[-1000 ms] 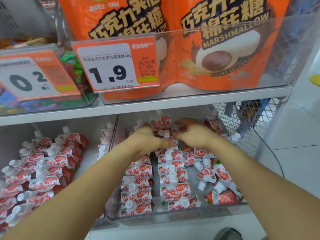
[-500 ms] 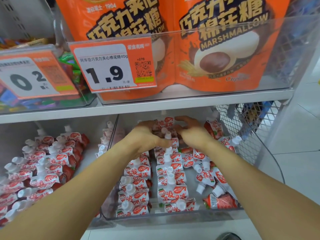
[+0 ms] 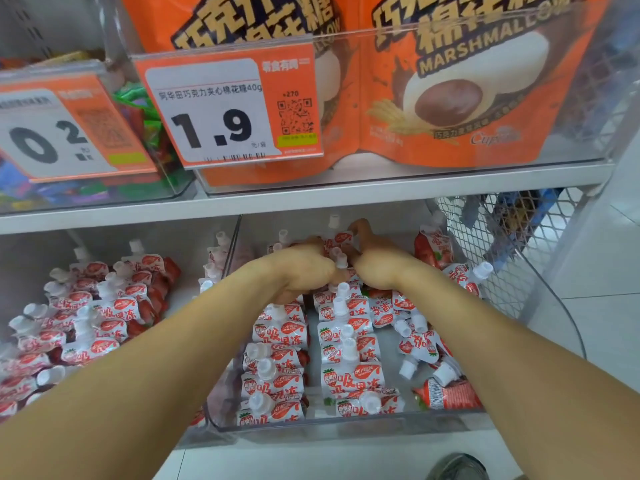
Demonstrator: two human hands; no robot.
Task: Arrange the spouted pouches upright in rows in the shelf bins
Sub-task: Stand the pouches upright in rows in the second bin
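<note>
Access: open bin (image 3: 346, 429) top under shelf edge (image 3: 311, 197); bare floor strip between pouch rows (image 3: 313, 358); mesh wall (image 3: 502, 244) closes right side.

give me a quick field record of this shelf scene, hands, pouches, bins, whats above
left hand: left hand at the back of the right bin, fingers curled on pouches
right hand: right hand beside it, gripping the back pouch
right bin: clear bin; two neat pouch rows on its left, loose tipped pouches on its right
left bin: pouches leaning in a loose pile
shelf above: marshmallow bags, price tag reading 1.9
</note>
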